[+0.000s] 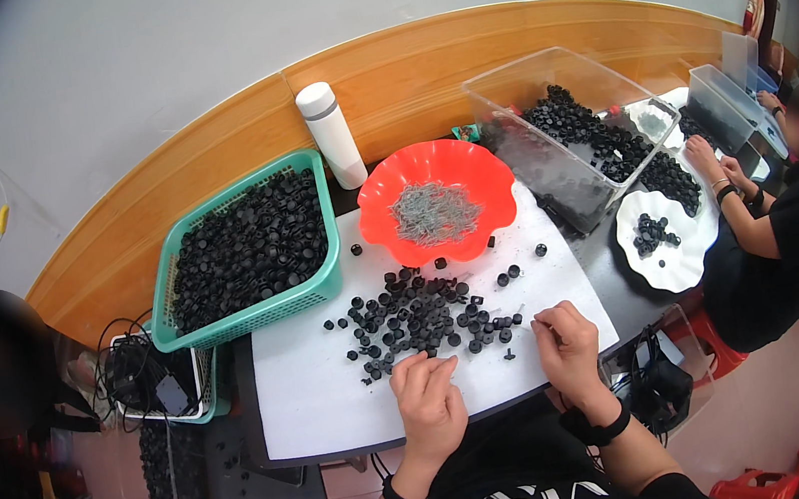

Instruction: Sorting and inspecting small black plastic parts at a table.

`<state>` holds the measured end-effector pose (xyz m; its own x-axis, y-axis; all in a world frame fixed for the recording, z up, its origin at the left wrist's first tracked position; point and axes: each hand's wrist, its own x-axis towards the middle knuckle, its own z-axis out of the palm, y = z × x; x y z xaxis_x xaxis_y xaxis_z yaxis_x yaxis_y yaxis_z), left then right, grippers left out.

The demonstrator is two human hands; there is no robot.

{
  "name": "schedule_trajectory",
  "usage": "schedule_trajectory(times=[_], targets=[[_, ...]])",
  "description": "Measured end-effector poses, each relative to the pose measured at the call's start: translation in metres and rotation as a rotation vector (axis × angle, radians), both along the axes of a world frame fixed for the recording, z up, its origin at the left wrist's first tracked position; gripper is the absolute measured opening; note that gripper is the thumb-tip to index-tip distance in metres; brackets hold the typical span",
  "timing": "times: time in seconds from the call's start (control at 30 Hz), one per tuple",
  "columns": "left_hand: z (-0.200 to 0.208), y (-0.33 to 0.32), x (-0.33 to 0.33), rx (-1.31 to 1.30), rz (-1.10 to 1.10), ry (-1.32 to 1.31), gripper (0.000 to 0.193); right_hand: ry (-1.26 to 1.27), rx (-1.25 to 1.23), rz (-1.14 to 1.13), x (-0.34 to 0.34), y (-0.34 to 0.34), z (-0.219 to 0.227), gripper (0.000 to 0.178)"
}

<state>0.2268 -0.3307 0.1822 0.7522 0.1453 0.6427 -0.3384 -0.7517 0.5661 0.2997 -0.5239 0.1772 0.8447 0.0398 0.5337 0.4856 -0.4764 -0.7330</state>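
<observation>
Small black plastic caps (418,313) lie in a loose pile on a white sheet (310,413) in front of me. At the near edge of the pile is my left hand (430,402), its fingers bent together; whatever it may hold is hidden or too small to name. My right hand (571,348) is to the right of the pile, thumb and fingertips pinched, and what is between them is too small to make out. Beyond the pile, a red scalloped bowl (380,181) holds many thin metal pins (435,212).
A green basket (319,285) full of black caps stands left, a white bottle (334,137) behind it. Right are a clear bin (519,82) of black parts and a white scalloped plate (664,277). A co-worker (762,242) sits at the right, hands over the table.
</observation>
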Motion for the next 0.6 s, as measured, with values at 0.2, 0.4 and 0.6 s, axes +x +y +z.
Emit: schedule_trajectory(times=[0.2,0.4,0.6], targets=[[-0.008,0.003,-0.002,0.004,-0.03,0.026,0.035,0.009,-0.014,0.006,0.0,-0.001,0.001,0.007],[-0.011,0.006,-0.003,0.045,-0.035,0.041,0.038,0.015,-0.011,0.007,-0.001,0.0,0.002,0.007],[0.017,-0.014,0.007,0.343,0.082,0.36,0.056,0.017,-0.013,0.006,0.0,0.0,0.002,0.007]])
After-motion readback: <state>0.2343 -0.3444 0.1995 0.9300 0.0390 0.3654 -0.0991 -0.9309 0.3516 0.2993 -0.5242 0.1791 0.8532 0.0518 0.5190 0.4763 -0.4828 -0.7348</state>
